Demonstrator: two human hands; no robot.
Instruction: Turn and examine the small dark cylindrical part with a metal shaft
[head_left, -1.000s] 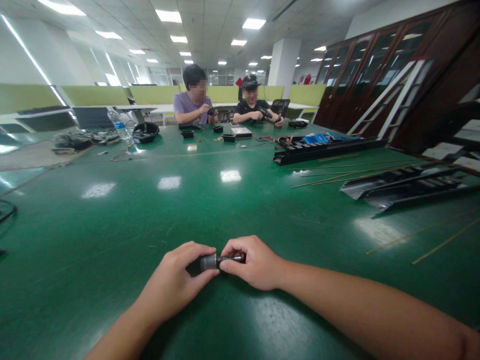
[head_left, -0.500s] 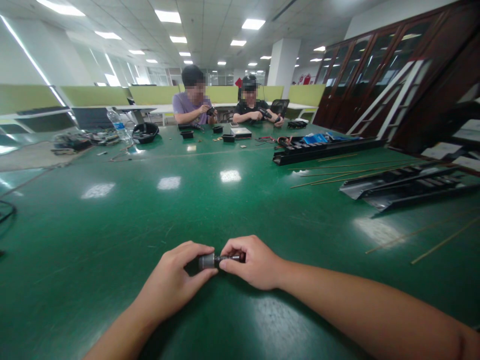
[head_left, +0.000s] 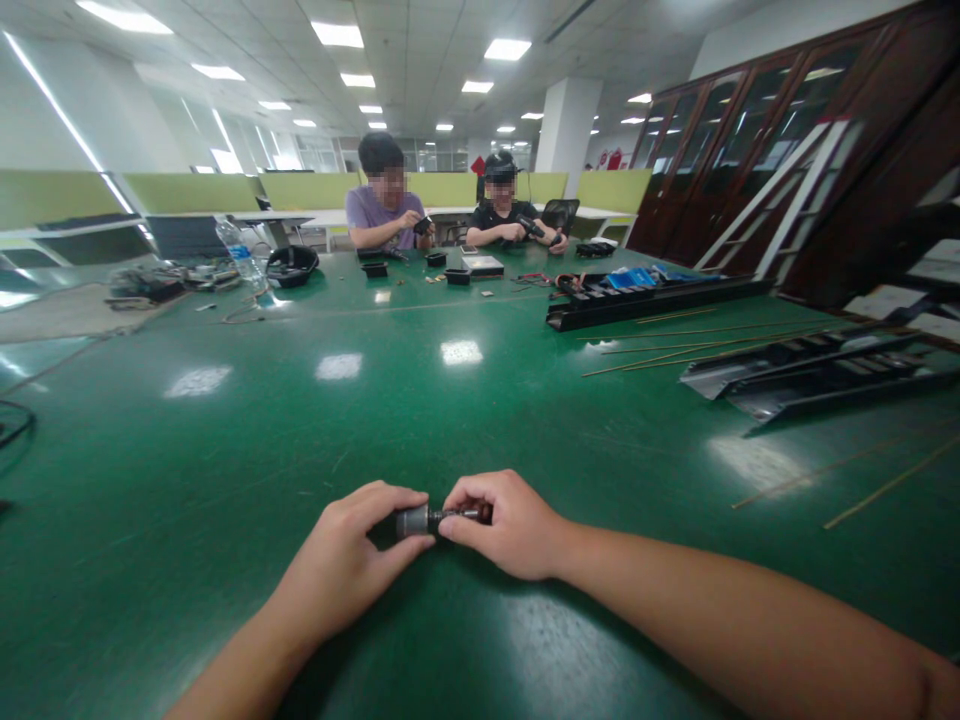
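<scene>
My left hand (head_left: 365,555) holds a short grey metal cylinder (head_left: 412,521) between thumb and forefinger, low over the green table. From the cylinder's right end a thin dark shaft (head_left: 436,519), which looks ridged or coiled, runs into the fingers of my right hand (head_left: 510,527). Those fingers are curled and pinch the shaft, with a shiny metal length (head_left: 471,514) showing between them. Whether shaft and cylinder are one piece I cannot tell. The shaft's right end is hidden in my right palm.
The green table (head_left: 390,420) stretches ahead. At right lie black metal channels (head_left: 630,303), thin rods (head_left: 667,355) and silvery-black rails (head_left: 780,385). Small black trays (head_left: 457,275), a bottle (head_left: 241,255) and a black bowl (head_left: 292,263) stand farther off. Two people (head_left: 382,210) sit across, handling dark objects.
My left hand and the cylinder have shifted very slightly left, baring a bit more of the shaft. My right hand stays in place. Across the table, one person's head and held object have moved slightly.
</scene>
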